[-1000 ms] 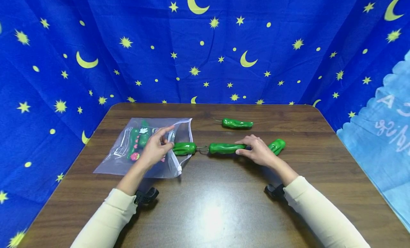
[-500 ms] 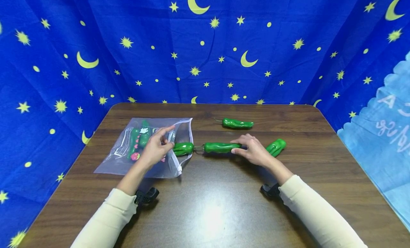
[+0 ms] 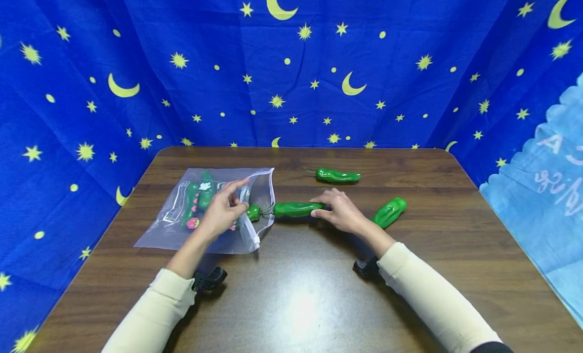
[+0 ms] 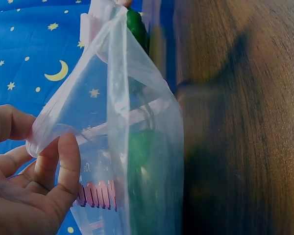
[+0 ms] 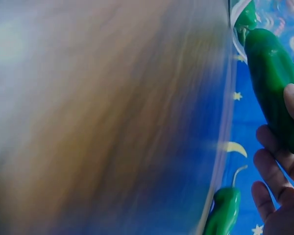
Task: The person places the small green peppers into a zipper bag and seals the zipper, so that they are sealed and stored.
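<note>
On the left of the table lies a clear zip bag with printed pictures and green peppers inside. My left hand pinches the upper layer of its mouth between thumb and fingers, lifting the opening, as the left wrist view shows. One green pepper lies just inside the mouth, its stem toward the right. My right hand holds another long green pepper by its far end, thumb on one side, fingers on the other. That pepper's stem end overlaps the bag's mouth and meets the stem of the pepper inside.
Two more green peppers lie loose on the wooden table: one at the back, another slanted pepper beyond the right hand. A white slider sits at the bag's near corner. A blue star-patterned cloth hangs behind.
My right hand has moved left with its pepper, up to the bag's mouth. The pepper in front of it has slid deeper into the bag. My left hand stays in place.
</note>
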{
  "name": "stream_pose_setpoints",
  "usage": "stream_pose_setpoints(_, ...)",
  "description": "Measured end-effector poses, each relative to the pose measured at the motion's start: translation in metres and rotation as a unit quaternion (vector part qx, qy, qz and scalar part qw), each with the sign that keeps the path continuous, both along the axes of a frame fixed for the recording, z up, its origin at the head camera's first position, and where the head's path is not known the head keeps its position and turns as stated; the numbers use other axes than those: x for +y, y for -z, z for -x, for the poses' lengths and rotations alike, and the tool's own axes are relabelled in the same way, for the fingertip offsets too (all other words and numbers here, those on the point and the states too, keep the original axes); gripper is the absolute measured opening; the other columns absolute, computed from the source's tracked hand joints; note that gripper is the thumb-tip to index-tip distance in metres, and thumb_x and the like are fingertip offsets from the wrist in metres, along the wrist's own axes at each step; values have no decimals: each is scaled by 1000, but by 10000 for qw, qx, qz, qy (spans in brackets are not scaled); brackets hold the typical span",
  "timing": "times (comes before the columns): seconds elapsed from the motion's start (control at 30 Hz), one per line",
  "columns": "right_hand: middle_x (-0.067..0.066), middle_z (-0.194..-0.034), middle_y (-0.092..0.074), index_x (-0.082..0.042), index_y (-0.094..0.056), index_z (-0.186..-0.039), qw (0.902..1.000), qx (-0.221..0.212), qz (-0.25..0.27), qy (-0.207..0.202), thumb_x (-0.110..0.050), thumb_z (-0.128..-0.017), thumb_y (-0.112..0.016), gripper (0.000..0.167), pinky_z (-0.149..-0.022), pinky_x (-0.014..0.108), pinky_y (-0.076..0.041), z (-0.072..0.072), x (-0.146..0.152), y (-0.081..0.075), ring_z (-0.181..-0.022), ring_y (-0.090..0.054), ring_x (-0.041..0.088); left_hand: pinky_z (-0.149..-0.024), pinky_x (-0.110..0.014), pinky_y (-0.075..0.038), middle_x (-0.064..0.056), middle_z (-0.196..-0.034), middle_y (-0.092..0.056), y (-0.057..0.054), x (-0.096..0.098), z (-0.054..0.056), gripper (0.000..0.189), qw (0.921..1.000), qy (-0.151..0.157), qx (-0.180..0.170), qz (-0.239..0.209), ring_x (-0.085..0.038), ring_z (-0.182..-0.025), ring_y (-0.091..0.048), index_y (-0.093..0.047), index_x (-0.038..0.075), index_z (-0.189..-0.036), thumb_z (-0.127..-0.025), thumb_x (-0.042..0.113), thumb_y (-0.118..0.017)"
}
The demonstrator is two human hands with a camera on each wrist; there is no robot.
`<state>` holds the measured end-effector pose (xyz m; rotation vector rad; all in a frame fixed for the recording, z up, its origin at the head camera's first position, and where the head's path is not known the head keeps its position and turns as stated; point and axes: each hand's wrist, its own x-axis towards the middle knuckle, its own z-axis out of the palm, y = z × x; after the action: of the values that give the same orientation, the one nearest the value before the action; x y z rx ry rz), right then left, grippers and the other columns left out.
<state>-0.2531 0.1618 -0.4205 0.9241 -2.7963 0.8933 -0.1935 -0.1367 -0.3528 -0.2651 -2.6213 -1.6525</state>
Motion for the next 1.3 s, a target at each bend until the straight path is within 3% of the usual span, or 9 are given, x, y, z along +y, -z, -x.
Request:
stream_pose_setpoints(0.13, 5, -107, -66, -14, -67, -117, 10000, -76, -57, 15, -33, -86, -66, 36, -101, 58, -38, 3, -12, -1, -101, -54, 24, -38, -16, -36, -11, -89, -44, 12, -4, 8, 59, 10000, 11, 8, 19, -2, -54, -38, -43, 2, -140, -83, -6, -55)
stream_pose_setpoints(0.27, 5, -106, -67, -14, -67, -116, 9999, -58, -149, 19, -33, -86, -66, 36, -97, 50, -41, 5, -23, 0, -96, -53, 21, -37, -18, -36, -9, -89, -44, 27, -9, 16, 60, 10000, 59, 76, -24, -2, -54, -39, -43, 8, -141, -83, -2, -57)
stream_pose_setpoints(0.4, 3, -103, -68, -14, -68, -115, 9996, 65, -258, -19, -33, -85, -67, 36, -84, 37, -41, 7, -33, 2, -92, -53, 18, -36, -20, -38, -8, -87, -44, 27, -9, 15, 60, 9999, 91, 59, -67, -3, -51, -39, -43, 9, -141, -83, -1, -57)
stream_pose_setpoints(0.53, 2, -99, -68, -16, -68, -113, 9992, 221, -321, -13, -33, -84, -68, 34, -78, 32, -38, 9, -42, 2, -89, -52, 17, -35, -23, -41, -10, -90, -45, 30, -10, 17, 60, 9999, 111, 20, -119, -3, -49, -40, -43, 12, -141, -84, 0, -56)
stream_pose_setpoints(0.77, 3, -100, -68, -16, -69, -112, 9979, 462, -443, 76, -33, -84, -68, 33, -77, 31, -39, 11, -55, 2, -92, -54, 19, -35, -25, -43, -12, -92, -45, 31, -11, 18, 61, 9999, 111, 44, -88, -4, -51, -41, -43, 11, -141, -83, -1, -56)
stream_pose_setpoints(1.3, 2, -101, -69, -18, -71, -108, 9951, 439, -880, 32, -36, -83, -69, 31, -77, 34, -39, 14, -81, -1, -90, -54, 20, -37, -31, -47, -12, -96, -46, 31, -11, 20, 61, 9999, 105, -53, -48, -9, -59, -45, -43, 15, -142, -84, 0, -56)
